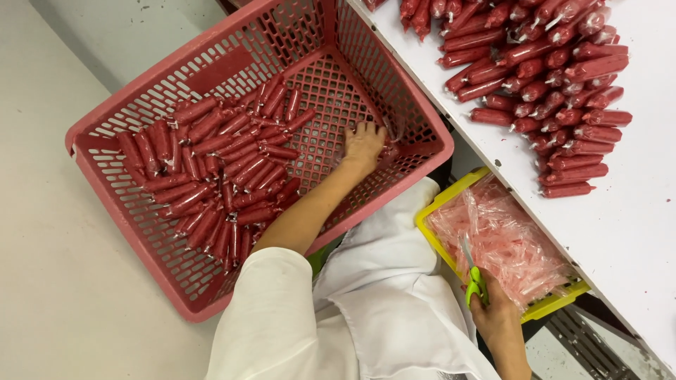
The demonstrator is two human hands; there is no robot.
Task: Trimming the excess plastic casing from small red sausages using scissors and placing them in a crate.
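I see left hand (pixel 363 144) flat in basket (pixel 127 119) by red sausages (pixel 211 169) | right hand (pixel 495 315) gripping green scissors (pixel 473 278) | white table (pixel 634 225)

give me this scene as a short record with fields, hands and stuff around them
left hand: left hand down inside the pink basket, fingers on a sausage at its wall
right hand: right hand holds green-handled scissors
basket contents: red sausages
yellow tray: yellow tray of clear pink casings
table: white table with a sausage pile
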